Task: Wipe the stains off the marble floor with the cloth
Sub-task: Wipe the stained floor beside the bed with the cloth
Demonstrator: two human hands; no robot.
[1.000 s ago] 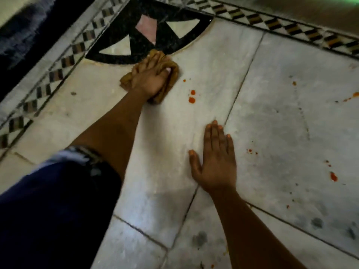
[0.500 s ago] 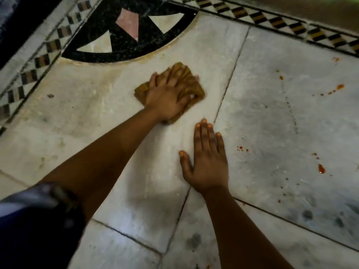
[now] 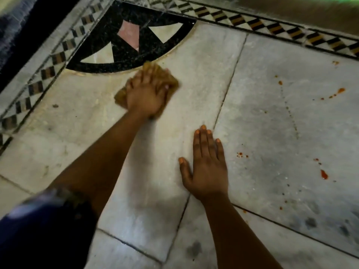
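A crumpled tan cloth (image 3: pixel 172 82) lies on the white marble floor (image 3: pixel 196 61), just below the black inlay. My left hand (image 3: pixel 145 96) presses down on it, fingers spread over the top; the hand is motion-blurred. My right hand (image 3: pixel 206 166) rests flat on the marble beside a tile joint, fingers straight, holding nothing. Red stains sit on the right-hand slab: small drops (image 3: pixel 241 154) near my right hand, a larger drop (image 3: pixel 324 174) farther right, and a trail (image 3: pixel 337 92) higher up.
A black fan-shaped inlay (image 3: pixel 108 64) with pink and cream wedges fills the corner. A checkered border strip (image 3: pixel 272 28) runs along the top and left sides. Dark smudges (image 3: pixel 310 223) mark the lower right tiles. My dark sleeve (image 3: pixel 42 230) covers the lower left.
My left hand swept the cloth right over the red spots beside it, then back up-left toward the inlay. Those spots are gone. My right hand stayed planted.
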